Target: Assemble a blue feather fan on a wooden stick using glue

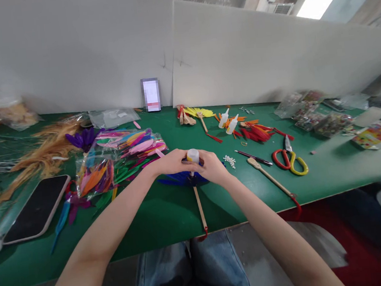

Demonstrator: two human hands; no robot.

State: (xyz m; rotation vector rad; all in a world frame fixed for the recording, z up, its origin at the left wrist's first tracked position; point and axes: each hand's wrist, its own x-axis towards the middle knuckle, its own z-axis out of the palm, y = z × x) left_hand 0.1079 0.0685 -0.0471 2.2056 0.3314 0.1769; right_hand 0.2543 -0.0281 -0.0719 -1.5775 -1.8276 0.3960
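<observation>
Between my two hands is a white glue bottle [193,155], tipped with its base up and its nozzle pointing down. The fingers of my left hand [174,162] close on its left side. From the right, my right hand [213,167] presses its fingers against it. Right below lies a fan of blue feathers [176,180], partly hidden by my hands. Its wooden handle [199,206] points toward me and ends in a red cord [205,234] at the table edge. Whether the nozzle touches the fan, I cannot tell.
White beads [230,161], a pen [254,157], a bare wooden stick [270,177] and scissors [289,158] lie to the right. Two more glue bottles [232,125] rest behind. Bagged feathers [97,174] and a phone [37,209] are on the left of the green table [145,226].
</observation>
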